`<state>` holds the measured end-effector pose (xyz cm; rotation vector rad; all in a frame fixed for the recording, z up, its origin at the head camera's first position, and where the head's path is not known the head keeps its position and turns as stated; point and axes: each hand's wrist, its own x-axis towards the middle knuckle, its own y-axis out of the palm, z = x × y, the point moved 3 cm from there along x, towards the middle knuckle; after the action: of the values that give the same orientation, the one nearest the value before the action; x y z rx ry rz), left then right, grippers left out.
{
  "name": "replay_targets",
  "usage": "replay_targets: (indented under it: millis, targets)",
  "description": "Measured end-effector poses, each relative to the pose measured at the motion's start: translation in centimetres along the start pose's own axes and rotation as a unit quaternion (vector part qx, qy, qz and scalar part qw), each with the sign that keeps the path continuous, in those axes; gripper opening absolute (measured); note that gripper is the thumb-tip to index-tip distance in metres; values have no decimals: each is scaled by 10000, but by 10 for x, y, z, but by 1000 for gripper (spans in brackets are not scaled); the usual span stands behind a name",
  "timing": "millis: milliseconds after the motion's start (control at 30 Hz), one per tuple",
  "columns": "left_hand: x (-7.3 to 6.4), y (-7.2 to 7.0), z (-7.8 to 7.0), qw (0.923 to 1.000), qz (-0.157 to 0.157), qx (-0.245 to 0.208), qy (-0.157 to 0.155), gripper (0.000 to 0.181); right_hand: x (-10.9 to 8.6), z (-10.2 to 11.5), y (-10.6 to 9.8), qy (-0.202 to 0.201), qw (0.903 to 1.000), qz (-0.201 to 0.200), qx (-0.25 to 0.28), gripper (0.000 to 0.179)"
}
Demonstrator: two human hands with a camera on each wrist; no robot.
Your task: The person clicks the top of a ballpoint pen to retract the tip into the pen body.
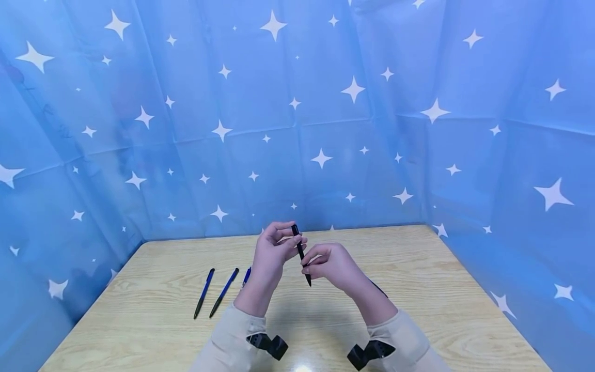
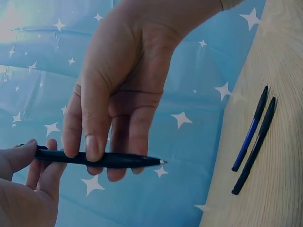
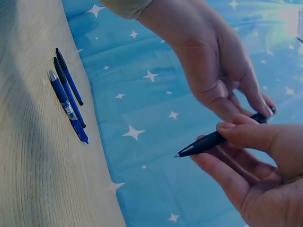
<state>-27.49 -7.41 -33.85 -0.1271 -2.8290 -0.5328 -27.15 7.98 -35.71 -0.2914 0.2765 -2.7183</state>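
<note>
A black ballpoint pen (image 1: 301, 252) is held in the air between both hands, tilted, its tip toward the near edge of the table. My left hand (image 1: 274, 250) pinches its upper end, the thumb on the barrel. Lower down, the thumb and fingers of my right hand (image 1: 333, 263) grip the barrel near the tip. A metal point shows on the pen (image 3: 208, 142) in the right wrist view. In the left wrist view the clip end of the pen (image 2: 120, 160) is partly covered by the left hand's fingers.
On the wooden table (image 1: 432, 310), left of the hands, lie two blue-and-black pens (image 1: 204, 293) (image 1: 224, 293). A blue pen (image 1: 246, 277) is partly behind the left wrist. A thin dark object (image 1: 379, 288) shows beside the right wrist. A starry blue curtain (image 1: 297, 155) surrounds the table's back and sides.
</note>
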Motion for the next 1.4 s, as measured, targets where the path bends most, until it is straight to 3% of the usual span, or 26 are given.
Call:
replay_targets:
  millis: [300, 533, 733, 1033, 1400]
  targets:
    - [-2, 2, -8, 9998, 160, 57, -54, 25, -1, -3, -4, -138, 9991, -45, -393, 11]
    - [-3, -8, -13, 9966, 351, 738, -112, 34, -1, -6, -10, -314, 9976, 216, -586, 14]
    - [-6, -22, -12, 9889, 344, 1426, -214, 44, 1, -13, -18, 6, 9988, 270, -420, 17]
    - [-11, -43, 0, 9737, 351, 2180, -555, 37, 7, -35, -29, 387, 9984, 319, -253, 21]
    - [-30, -61, 20, 9543, 676, 2718, -1039, 37, 12, -59, -38, 754, 9950, 633, -176, 39]
